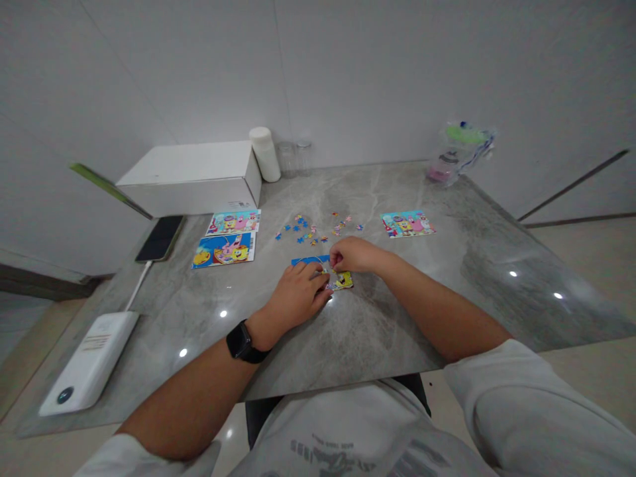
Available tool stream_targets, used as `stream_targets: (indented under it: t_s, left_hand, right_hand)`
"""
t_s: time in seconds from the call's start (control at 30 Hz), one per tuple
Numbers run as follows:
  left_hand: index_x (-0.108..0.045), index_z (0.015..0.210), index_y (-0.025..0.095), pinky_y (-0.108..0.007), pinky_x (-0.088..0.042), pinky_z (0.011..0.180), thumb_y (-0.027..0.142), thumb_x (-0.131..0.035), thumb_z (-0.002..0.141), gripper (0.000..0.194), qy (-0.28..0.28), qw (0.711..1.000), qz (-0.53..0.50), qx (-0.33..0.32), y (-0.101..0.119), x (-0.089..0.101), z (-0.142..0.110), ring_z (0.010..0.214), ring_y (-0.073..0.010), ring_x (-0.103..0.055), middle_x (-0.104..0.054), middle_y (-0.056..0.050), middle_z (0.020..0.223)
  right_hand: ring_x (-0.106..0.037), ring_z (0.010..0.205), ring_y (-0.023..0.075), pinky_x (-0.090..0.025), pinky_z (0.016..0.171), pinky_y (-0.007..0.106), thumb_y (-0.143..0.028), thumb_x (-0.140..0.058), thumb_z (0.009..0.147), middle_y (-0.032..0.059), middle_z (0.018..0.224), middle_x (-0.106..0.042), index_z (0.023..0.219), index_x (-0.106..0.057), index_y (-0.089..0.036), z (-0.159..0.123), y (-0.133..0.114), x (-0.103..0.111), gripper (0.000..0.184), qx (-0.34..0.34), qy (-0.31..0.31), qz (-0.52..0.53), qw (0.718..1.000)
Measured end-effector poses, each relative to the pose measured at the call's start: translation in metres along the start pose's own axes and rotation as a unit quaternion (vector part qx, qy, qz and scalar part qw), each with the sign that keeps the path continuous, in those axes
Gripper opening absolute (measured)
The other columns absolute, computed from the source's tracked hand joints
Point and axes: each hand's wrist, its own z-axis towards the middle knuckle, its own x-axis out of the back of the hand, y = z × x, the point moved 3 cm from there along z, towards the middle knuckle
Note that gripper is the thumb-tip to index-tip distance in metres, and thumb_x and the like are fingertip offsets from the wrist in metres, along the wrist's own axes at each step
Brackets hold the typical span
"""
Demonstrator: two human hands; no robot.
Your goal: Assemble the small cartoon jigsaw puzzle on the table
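Note:
A small, partly assembled jigsaw puzzle [344, 281] with blue and yellow cartoon parts lies on the table in front of me, largely covered by my hands. My left hand [298, 295], a black watch on its wrist, rests over the puzzle's left side with fingers stretched out. At the upper right of the puzzle, my right hand [352, 254] is closed in a pinch; whatever is between its fingertips is hidden. Several loose jigsaw pieces [301, 223] are scattered just beyond both hands, blue ones to the left, pink and yellow ones to the right.
Two cartoon picture cards, one blue [224, 250], lie at left; another card [408, 224] lies right. A phone [160, 238] is cabled to a white power bank [89, 364]. Behind stand a white box [193, 165], a white bottle [265, 154], two glasses and a plastic bag [460, 152].

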Motion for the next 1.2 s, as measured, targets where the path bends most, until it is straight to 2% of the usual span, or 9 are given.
stream_targets:
  t_s: [0.23, 0.97, 1.1, 1.2]
  left_hand:
    - [-0.077, 0.124, 0.020, -0.045, -0.048, 0.091, 0.042, -0.055, 0.109, 0.034, -0.011, 1.000, 0.009, 0.011, -0.002, 0.001, 0.002, 0.109, -0.0287, -0.063, -0.074, -0.010, 0.124]
    - [-0.076, 0.127, 0.020, -0.043, -0.046, 0.089, 0.040, -0.056, 0.108, 0.034, -0.026, 0.999, 0.005, -0.019, 0.002, 0.001, 0.001, 0.108, -0.0284, -0.062, -0.075, -0.009, 0.125]
    - [-0.077, 0.125, 0.021, -0.043, -0.046, 0.088, 0.040, -0.055, 0.108, 0.034, -0.030, 0.999, 0.008, -0.017, 0.002, 0.001, 0.001, 0.108, -0.0287, -0.063, -0.075, -0.010, 0.123]
    - [-0.079, 0.123, 0.023, -0.044, -0.046, 0.088, 0.040, -0.055, 0.108, 0.033, -0.032, 0.999, 0.011, -0.013, 0.001, 0.002, -0.001, 0.108, -0.0285, -0.063, -0.075, -0.010, 0.121]
  right_hand:
    - [-0.073, 0.087, 0.0158, -0.043, 0.068, 0.023, -0.024, -0.078, 0.087, 0.0026, 0.100, -0.084, 0.102, -0.084, -0.022, -0.001, -0.001, 0.001, 0.016, -0.015, 0.003, -0.014, 1.000]
    - [-0.073, 0.088, 0.0155, -0.043, 0.068, 0.023, -0.023, -0.079, 0.087, 0.0023, 0.100, -0.084, 0.102, -0.085, -0.022, -0.002, -0.003, 0.002, 0.016, -0.012, -0.010, -0.014, 1.000]
    - [-0.073, 0.090, 0.0160, -0.043, 0.071, 0.022, -0.023, -0.077, 0.088, 0.0028, 0.102, -0.084, 0.105, -0.084, -0.022, -0.004, -0.008, 0.004, 0.019, 0.009, 0.009, -0.008, 1.000]
    - [-0.073, 0.093, 0.0172, -0.044, 0.073, 0.023, -0.026, -0.076, 0.088, 0.0031, 0.104, -0.084, 0.108, -0.085, -0.024, -0.006, -0.017, 0.001, 0.022, 0.034, 0.001, -0.022, 0.999]
